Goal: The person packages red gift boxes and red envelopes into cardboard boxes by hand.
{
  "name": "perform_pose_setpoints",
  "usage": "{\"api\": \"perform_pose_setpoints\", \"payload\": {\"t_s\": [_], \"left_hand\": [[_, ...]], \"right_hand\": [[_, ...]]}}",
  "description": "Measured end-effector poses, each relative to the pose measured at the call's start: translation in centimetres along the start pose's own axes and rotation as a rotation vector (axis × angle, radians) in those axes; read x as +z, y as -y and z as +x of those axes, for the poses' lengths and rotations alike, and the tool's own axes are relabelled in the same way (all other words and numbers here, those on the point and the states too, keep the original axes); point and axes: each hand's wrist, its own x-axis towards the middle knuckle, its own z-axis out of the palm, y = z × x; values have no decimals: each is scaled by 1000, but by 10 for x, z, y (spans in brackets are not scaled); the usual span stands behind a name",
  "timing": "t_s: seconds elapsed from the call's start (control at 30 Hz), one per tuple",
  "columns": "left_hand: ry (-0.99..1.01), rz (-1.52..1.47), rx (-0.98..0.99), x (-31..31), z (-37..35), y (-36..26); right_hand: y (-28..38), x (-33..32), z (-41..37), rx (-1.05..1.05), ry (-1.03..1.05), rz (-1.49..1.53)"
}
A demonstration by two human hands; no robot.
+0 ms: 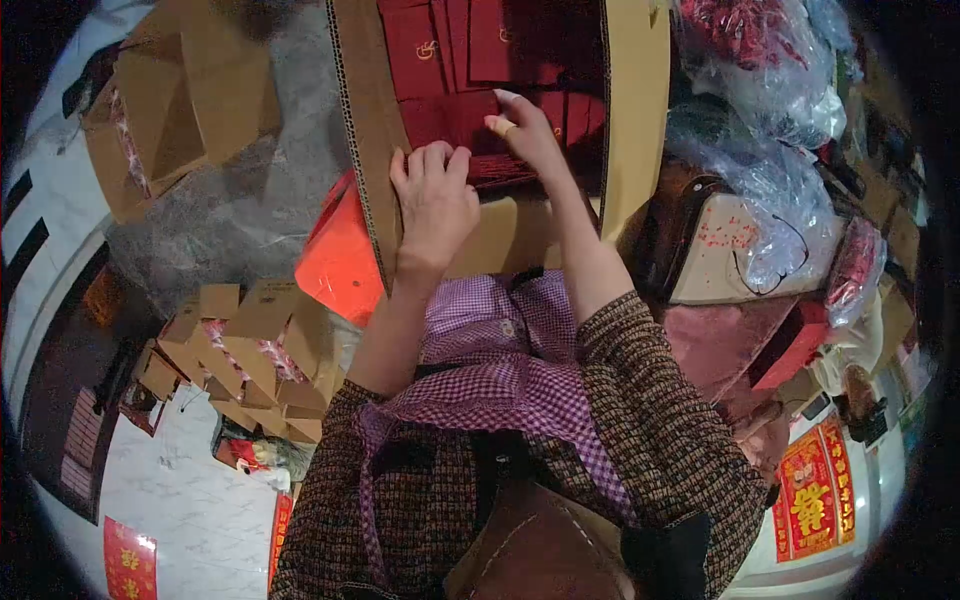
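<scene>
An open cardboard box [635,120] stands in front of me, with dark red packets [420,50] bearing gold marks inside. My left hand [437,195] reaches over the near left part of the box, its fingers bent down at the edge of the red packets; what its fingertips hold, if anything, is hidden. Further right, my right hand [525,130] is inside the box above the packets. Its thumb and index finger point left and are apart, with a yellowish band on one finger. Whether a packet edge lies between them is too dark to tell.
An orange-red bag [350,255] sits against the box's left side. Flattened and folded cartons [270,335] lie at the left. On the right are clear plastic bags [760,80], a cream-coloured board [720,245] with glasses, and a red box [795,345].
</scene>
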Motion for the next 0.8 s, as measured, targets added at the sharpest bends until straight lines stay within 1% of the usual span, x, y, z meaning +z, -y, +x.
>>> {"api": "perform_pose_setpoints", "payload": {"t_s": [0.07, 0.13, 0.2, 0.23, 0.27, 0.33, 0.37, 0.47, 0.5, 0.63, 0.73, 0.8], "left_hand": [[-3, -9, 0, 0, 0, 0], [15, -1, -3, -1, 1, 1], [13, -11, -3, -5, 3, -2], [10, -19, -5, -6, 3, -3], [8, -11, -3, -4, 4, -1], [28, -6, -5, 0, 1, 0], [48, 0, -8, 0, 1, 0], [10, 1, 8, 5, 1, 2], [21, 9, 6, 4, 1, 3], [10, 13, 14, 7, 1, 4], [8, -3, 12, 6, 0, 3], [11, -13, 14, 2, -1, -1]], "right_hand": [[-5, 0, -4, -112, 8, 371], [1, -9, -13, -124, -8, 354], [2, -20, -21, -101, 145, 319], [3, -23, -25, -168, 137, 214], [5, -26, -28, -168, 136, 214], [10, -31, -30, 12, 278, 299], [12, -34, -29, 40, 329, 296], [18, -35, -28, 38, 275, 375], [13, -33, -21, 104, 299, 386], [17, -30, -19, 97, 239, 474], [0, -41, -29, 24, 371, 623], [-10, -46, -31, 35, 396, 612]]}}
